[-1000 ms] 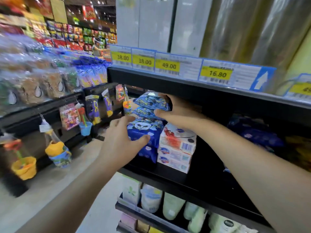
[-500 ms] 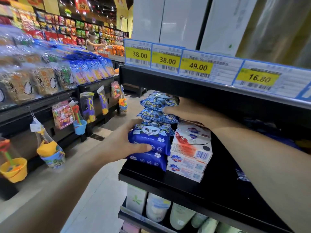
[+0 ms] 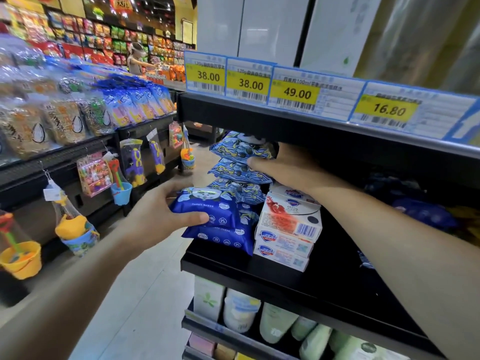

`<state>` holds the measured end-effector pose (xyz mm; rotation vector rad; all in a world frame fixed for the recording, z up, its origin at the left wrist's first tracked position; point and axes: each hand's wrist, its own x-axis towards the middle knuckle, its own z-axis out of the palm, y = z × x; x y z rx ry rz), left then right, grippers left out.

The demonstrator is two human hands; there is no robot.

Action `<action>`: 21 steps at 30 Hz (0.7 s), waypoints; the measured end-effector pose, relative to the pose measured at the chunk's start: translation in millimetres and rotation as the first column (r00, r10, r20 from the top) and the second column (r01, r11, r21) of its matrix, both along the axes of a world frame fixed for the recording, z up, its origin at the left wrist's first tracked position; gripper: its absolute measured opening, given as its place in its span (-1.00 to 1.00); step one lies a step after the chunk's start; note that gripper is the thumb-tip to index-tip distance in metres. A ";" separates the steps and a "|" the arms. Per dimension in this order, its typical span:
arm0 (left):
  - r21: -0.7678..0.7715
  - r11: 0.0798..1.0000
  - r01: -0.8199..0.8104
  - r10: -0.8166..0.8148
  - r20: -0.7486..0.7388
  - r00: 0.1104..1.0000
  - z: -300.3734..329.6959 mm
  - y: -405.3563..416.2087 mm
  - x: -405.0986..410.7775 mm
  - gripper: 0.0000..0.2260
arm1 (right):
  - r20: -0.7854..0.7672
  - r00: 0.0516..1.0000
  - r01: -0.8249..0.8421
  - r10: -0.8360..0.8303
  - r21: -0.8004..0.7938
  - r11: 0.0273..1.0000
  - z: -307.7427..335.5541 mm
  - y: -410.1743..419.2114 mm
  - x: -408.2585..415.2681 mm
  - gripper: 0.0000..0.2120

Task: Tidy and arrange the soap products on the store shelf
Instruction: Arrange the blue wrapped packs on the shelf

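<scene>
Blue soft pack (image 3: 207, 210) sits in my left hand (image 3: 158, 216), grip curled round its end at the shelf (image 3: 298, 281) edge; it looks light, squashy and slick. Farther in, my right hand (image 3: 283, 167) pinches the patterned packs (image 3: 240, 162) stacked beside the soap boxes (image 3: 285, 229).
</scene>
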<state>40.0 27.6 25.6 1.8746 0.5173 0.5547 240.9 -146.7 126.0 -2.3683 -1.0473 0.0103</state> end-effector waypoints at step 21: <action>0.015 0.971 0.238 -0.238 0.123 0.963 6.3 -242.2 14.7 -0.25 | 0.159 0.987 -0.023 -0.006 0.179 0.984 -11.3 -274.3 29.1 -0.53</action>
